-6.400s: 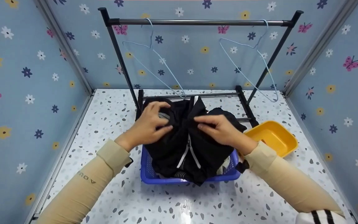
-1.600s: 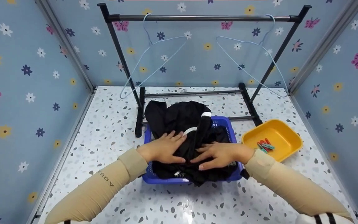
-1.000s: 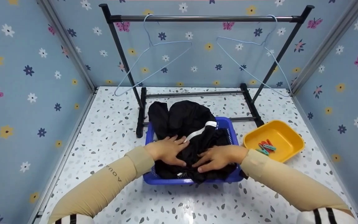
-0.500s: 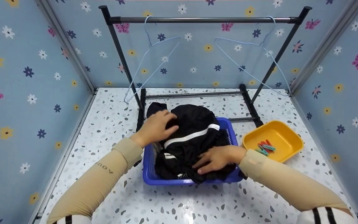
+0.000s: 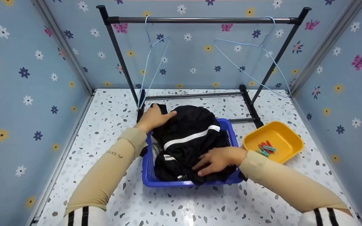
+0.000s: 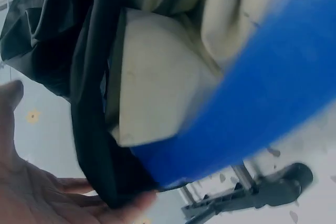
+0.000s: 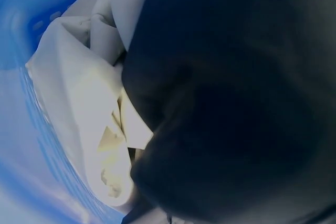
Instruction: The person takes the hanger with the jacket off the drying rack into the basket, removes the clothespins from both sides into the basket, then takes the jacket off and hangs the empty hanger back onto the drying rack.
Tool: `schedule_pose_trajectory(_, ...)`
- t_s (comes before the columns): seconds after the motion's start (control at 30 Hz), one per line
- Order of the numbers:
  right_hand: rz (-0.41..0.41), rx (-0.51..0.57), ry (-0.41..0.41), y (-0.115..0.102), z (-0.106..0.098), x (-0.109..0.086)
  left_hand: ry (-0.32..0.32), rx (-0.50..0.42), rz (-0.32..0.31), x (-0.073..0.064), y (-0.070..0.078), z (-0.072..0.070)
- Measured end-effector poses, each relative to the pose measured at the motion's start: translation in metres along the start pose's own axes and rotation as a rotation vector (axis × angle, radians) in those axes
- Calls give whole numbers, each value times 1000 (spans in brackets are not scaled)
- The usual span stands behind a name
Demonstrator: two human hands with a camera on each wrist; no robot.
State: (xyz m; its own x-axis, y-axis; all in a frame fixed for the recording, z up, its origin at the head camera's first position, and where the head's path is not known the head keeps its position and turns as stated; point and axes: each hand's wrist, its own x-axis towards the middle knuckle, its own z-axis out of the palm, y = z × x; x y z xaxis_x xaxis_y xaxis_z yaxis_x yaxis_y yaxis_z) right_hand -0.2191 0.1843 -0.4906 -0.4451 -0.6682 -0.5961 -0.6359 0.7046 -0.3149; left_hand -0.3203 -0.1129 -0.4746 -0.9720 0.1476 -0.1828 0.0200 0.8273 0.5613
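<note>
A black garment with white stripes [image 5: 193,119] lies heaped in a blue plastic basket [image 5: 147,166]. My left hand [image 5: 154,117] is at the pile's back left corner, thumb spread away from the fingers. In the left wrist view, the fingers of that hand [image 6: 47,198] reach beneath a hanging fold of the black cloth [image 6: 89,87], and the thumb stands apart. My right hand [image 5: 217,160] rests on the front right of the garment with its fingers spread. Pale cloth [image 7: 73,98] shows between the dark garment and the basket wall in the right wrist view.
Behind the basket stands a black clothes rack [image 5: 200,20] with two light blue hangers [image 5: 151,47] on its bar. A yellow tray [image 5: 291,135] holding red and green clothespins [image 5: 266,148] sits to the right. Flower-patterned walls enclose the speckled floor.
Both hands first held the garment up, then pressed it into the basket. Since then my left hand has moved to the back left corner. The right hand stays put; the left hanger has swivelled.
</note>
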Motion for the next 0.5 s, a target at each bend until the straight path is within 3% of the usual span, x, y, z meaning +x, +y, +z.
schedule_pose_trajectory(0.27,0,-8,7,1,1,1,1,-72,76,11,12,9)
schedule_pose_trajectory(0.37,0,-11,4,1,1,1,-9,-102,129,22,9,17)
schedule_pose_trajectory(0.4,-1,-11,3,1,1,1,6,-97,150,38,-1,28)
schedule_pose_trajectory(0.5,-3,-11,4,1,1,0,49,-108,215,102,-42,70)
